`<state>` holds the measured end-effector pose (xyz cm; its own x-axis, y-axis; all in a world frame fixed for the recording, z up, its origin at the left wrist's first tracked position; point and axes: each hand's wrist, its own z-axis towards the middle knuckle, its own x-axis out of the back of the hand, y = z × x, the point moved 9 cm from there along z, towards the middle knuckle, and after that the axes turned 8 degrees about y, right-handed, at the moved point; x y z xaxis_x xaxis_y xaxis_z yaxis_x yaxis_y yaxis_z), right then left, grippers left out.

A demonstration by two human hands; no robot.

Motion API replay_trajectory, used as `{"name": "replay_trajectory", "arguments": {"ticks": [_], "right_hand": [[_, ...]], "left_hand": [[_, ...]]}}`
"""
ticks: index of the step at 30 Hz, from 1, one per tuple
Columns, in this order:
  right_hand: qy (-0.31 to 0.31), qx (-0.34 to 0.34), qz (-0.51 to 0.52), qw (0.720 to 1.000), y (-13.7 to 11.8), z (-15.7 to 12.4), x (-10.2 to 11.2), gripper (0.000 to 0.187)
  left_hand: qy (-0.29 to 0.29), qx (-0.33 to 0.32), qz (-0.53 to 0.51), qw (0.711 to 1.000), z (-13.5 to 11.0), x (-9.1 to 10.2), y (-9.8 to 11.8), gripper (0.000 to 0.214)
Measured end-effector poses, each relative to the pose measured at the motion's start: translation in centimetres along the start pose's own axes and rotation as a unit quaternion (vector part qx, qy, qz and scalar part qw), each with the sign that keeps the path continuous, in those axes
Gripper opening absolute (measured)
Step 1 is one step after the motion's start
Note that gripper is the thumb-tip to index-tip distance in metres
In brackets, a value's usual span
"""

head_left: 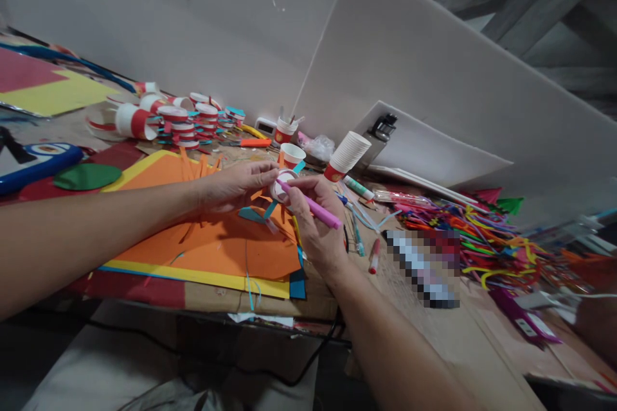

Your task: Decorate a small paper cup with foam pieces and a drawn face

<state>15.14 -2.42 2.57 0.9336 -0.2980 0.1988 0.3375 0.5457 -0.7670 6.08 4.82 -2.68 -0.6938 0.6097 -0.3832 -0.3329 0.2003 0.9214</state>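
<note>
My left hand [236,185] is closed on a small piece of paper cup [287,175], its round white face turned up towards me. Orange and blue paper strips [270,209] stick out around its rim. Between the fingers of my right hand [322,234] is a pink marker [324,213], its tip at the white face; whether it touches I cannot tell. Under both hands lie sheets of orange paper [216,253] with cut orange strips on them. Just behind the cup piece stands a white paper cup [292,154].
Stacked paper cups [349,151] lean beside a dark bottle [378,138]. Red-and-white cup pieces [173,125] crowd the back left, near orange-handled scissors [255,142]. A red marker [375,257] and colourful pipe cleaners [482,237] lie rightward. A green paper oval [87,176] is at left.
</note>
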Motion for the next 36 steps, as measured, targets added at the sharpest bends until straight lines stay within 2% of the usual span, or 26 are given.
{"name": "replay_trajectory", "arguments": {"ticks": [12,20,29,36], "right_hand": [[-0.012,0.000,-0.008,1.000,-0.7,-0.2,-0.1,0.015],[-0.017,0.028,-0.044,0.999,-1.2,-0.2,0.0,0.015],[-0.008,0.036,-0.062,0.997,-1.2,-0.2,0.2,0.013],[-0.002,0.031,-0.035,0.999,-1.3,-0.2,0.4,0.012]], "left_hand": [[-0.015,-0.019,0.003,1.000,0.4,0.3,0.4,0.029],[0.003,-0.036,0.020,0.999,0.3,0.7,1.1,0.035],[0.007,-0.040,0.017,0.999,0.2,0.8,1.5,0.029],[0.021,-0.053,-0.007,0.998,0.2,1.1,1.7,0.024]]}}
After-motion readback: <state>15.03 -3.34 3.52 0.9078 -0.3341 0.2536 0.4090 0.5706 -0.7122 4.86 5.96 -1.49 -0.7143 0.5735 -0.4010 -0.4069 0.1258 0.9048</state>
